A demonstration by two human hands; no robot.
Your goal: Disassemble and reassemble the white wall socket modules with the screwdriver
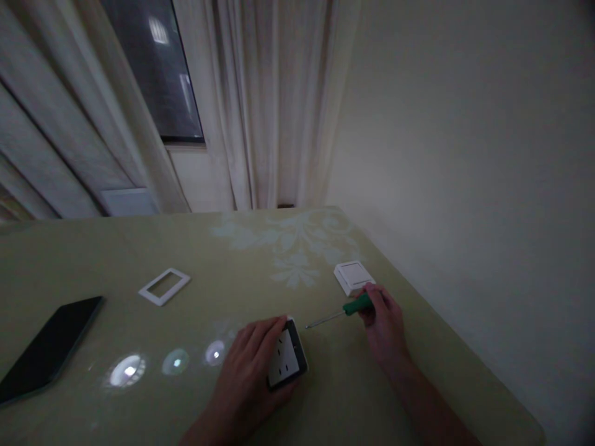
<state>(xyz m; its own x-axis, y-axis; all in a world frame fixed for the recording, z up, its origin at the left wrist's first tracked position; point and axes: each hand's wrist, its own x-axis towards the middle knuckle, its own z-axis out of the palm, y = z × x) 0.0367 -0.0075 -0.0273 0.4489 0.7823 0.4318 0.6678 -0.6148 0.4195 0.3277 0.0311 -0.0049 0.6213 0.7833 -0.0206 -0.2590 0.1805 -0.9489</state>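
My left hand (253, 365) grips a wall socket (287, 359) with a white slotted face and a dark border, its fingers over the upper left side. In my right hand (385, 325) is a screwdriver (357, 303) with a green handle and a thin metal shaft. Its tip points left, close to the socket's upper right edge, with a small gap visible between them. Just beyond my right fingers lies a white square switch (352, 274). Part of the socket is hidden under my left hand.
A white rectangular frame (155, 299) lies to the left on the pale green table (223, 272). Farther left is a dark flat tablet-like object (51, 347). A wall (465, 186) borders the table's right side, and curtains (260, 105) hang behind it.
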